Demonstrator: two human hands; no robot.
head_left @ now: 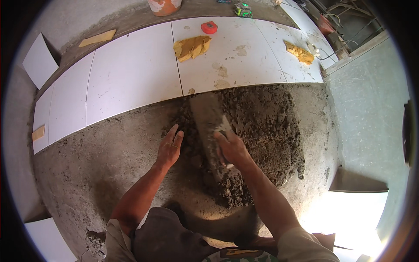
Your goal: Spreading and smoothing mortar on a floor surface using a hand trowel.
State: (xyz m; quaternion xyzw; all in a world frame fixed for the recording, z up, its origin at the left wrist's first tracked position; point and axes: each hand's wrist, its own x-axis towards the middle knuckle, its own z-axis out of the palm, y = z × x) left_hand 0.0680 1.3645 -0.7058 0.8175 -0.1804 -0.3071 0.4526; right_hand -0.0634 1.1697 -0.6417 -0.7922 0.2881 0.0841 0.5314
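Gripping the board [206, 114], the right hand [233, 150] has its fingers curled round it, apparently to keep it level on the mortar [268, 118]; the left hand [169, 147], fingers slightly spread, is empty.

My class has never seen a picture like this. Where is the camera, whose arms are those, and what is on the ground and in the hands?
There is no machine here, just a person working bare-handed. The single picture comes from a wide fisheye camera worn on the head, looking down, so straight edges bend near the rim and the forearms enter from below. The right hand grips a long, flat, grey-smeared tool over dark grey, lumpy mortar. The open left hand holds nothing. Beyond lie large white rectangular tiles, bearing a small red rounded object and crumpled yellow-orange pieces.
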